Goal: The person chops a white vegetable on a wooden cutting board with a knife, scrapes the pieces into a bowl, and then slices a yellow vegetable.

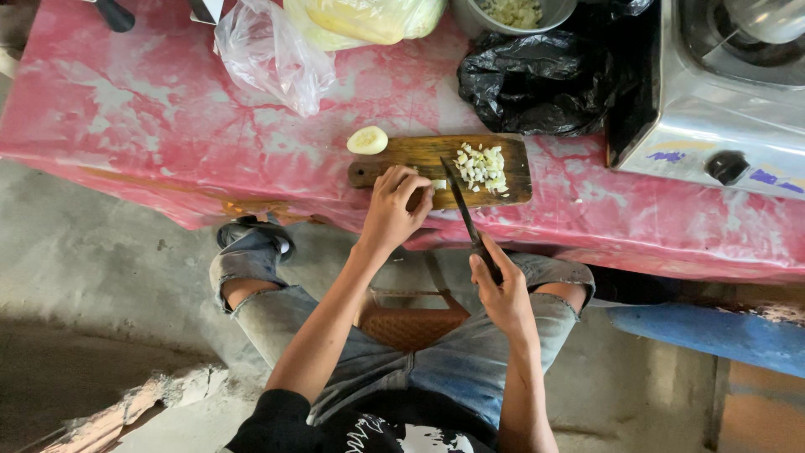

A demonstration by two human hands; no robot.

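Knife (463, 208) mid-board, cutting board (419, 155) at table edge

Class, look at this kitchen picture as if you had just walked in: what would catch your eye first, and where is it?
First, the wooden cutting board at the near edge of the pink-red table, where the left hand pins a pale piece and the right hand holds a dark knife beside a heap of chopped white bits. Next, the crumpled black bag behind the board and the steel stove at right.

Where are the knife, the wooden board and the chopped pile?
knife (459, 198): head view, middle of the blade.
wooden board (419, 153): head view, bare top.
chopped pile (481, 167): head view, centre of the pieces.
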